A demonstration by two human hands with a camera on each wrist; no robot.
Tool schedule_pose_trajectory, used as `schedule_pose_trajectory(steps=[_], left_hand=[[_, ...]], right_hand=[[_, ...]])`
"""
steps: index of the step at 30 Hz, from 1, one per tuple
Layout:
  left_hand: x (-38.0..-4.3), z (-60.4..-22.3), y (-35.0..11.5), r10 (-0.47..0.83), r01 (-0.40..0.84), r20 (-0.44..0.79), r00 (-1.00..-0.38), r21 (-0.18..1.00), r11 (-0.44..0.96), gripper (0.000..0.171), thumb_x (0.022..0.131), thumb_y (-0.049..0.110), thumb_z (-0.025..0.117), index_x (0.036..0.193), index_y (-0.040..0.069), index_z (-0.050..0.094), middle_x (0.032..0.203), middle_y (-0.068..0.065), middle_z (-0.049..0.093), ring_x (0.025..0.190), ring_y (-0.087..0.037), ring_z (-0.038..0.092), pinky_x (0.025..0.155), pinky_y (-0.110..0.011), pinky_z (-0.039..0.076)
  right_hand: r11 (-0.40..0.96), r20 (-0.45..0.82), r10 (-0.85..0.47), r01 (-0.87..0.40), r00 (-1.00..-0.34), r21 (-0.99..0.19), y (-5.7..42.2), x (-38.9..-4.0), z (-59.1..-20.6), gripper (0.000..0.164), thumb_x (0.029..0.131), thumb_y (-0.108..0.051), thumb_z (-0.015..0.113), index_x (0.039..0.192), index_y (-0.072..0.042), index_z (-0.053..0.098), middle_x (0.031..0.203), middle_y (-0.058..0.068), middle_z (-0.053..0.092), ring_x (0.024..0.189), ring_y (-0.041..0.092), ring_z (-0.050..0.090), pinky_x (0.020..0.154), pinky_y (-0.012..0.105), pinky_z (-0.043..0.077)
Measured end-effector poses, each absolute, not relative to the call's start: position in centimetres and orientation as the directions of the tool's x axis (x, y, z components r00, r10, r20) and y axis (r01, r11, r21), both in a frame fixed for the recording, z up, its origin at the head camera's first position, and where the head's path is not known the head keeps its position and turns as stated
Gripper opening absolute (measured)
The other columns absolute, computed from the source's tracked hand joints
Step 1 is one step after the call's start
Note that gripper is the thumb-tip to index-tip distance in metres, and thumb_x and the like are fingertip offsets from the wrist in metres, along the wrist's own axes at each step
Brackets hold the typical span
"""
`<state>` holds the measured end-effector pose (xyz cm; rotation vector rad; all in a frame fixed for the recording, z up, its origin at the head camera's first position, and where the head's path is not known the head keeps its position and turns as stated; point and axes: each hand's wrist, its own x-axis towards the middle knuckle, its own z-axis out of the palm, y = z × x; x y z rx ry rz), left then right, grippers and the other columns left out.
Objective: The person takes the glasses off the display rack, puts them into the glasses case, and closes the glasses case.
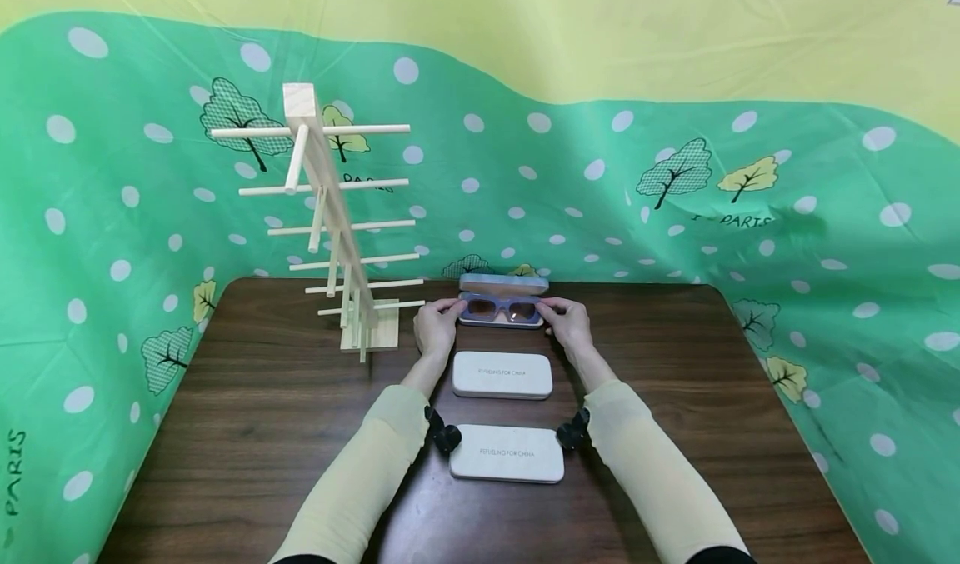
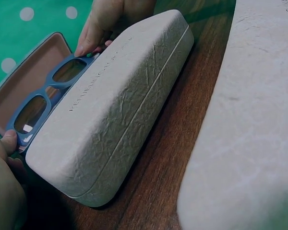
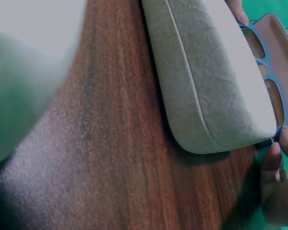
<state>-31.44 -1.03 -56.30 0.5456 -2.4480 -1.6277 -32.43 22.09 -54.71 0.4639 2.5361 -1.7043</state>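
Note:
Blue-framed sunglasses (image 1: 522, 311) with brown lenses are at the open glasses case (image 1: 501, 282), whose lid stands up at the far edge of the table. My left hand (image 1: 435, 327) pinches their left end between thumb and fingers. At the opposite end, my right hand (image 1: 570, 329) pinches the frame the same way. The left wrist view shows both lenses of the sunglasses (image 2: 69, 72) level with the case opening, its pinkish lining (image 2: 9, 103) behind them. Whether the frame touches the case bottom is hidden by a closed white glasses case (image 2: 86, 110).
Two closed white cases lie in line nearer me, a middle one (image 1: 502, 374) and a front one (image 1: 506, 454). Left of my left hand stands a wooden peg rack (image 1: 335, 231) with rods sticking out. A green and yellow patterned cloth (image 1: 600, 181) hangs behind the brown table (image 1: 285, 464).

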Motion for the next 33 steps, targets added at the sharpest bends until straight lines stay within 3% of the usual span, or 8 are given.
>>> schedule_pose_trajectory(steps=[4, 8, 13, 19, 33], left_hand=[[-31.53, -56.4, -0.93, -0.399, -0.216, -0.07, -0.914, 0.917, 0.334, 0.015, 0.088, 0.034, 0.083, 0.094, 0.021, 0.084, 0.087, -0.002, 0.077, 0.08, -0.018, 0.067, 0.067, -0.03, 0.046], [-31.57, -56.3, -0.91, -0.413, -0.224, -0.067, -0.908, 0.912, 0.345, 0.016, 0.087, 0.032, 0.083, 0.094, 0.017, 0.082, 0.081, -0.002, 0.07, 0.076, -0.019, 0.061, 0.066, -0.03, 0.042], [-31.54, -56.15, -0.94, -0.406, -0.231, -0.067, -0.912, 0.899, 0.372, 0.024, 0.088, 0.032, 0.082, 0.107, 0.017, 0.08, 0.081, -0.004, 0.068, 0.077, -0.025, 0.062, 0.071, -0.037, 0.047], [-31.41, -55.99, -1.06, -0.364, -0.208, -0.05, -0.93, 0.888, 0.41, 0.027, 0.091, 0.032, 0.079, 0.116, 0.021, 0.08, 0.097, -0.006, 0.079, 0.092, -0.025, 0.072, 0.081, -0.044, 0.055], [-31.31, -55.87, -1.13, -0.335, -0.207, -0.052, -0.941, 0.871, 0.446, 0.031, 0.093, 0.035, 0.077, 0.12, 0.02, 0.079, 0.106, -0.007, 0.08, 0.098, -0.027, 0.074, 0.083, -0.047, 0.058]], right_hand=[[0.349, -0.202, 0.215, 0.268, -0.956, -0.898, 22.04, -32.48, -54.72, 0.027, 0.101, -0.018, 0.067, 0.121, -0.001, 0.074, 0.114, 0.013, 0.07, 0.065, 0.003, 0.057, 0.057, 0.018, 0.053], [0.35, -0.194, 0.218, 0.262, -0.956, -0.899, 22.07, -32.49, -54.82, 0.026, 0.1, -0.016, 0.068, 0.121, -0.002, 0.075, 0.112, 0.012, 0.07, 0.065, 0.003, 0.057, 0.057, 0.018, 0.053], [0.34, -0.179, 0.231, 0.252, -0.956, -0.906, 22.12, -32.44, -54.96, 0.023, 0.099, -0.012, 0.069, 0.119, -0.002, 0.075, 0.098, 0.004, 0.068, 0.066, 0.005, 0.057, 0.056, 0.018, 0.054], [0.335, -0.172, 0.24, 0.248, -0.955, -0.909, 22.03, -32.5, -55.12, 0.021, 0.097, -0.009, 0.071, 0.116, -0.001, 0.076, 0.084, -0.004, 0.068, 0.066, 0.006, 0.057, 0.055, 0.018, 0.053], [0.304, -0.187, 0.235, 0.255, -0.954, -0.918, 22.1, -32.6, -55.13, 0.021, 0.096, -0.008, 0.072, 0.116, -0.002, 0.076, 0.082, -0.006, 0.063, 0.07, 0.006, 0.057, 0.055, 0.019, 0.053]])
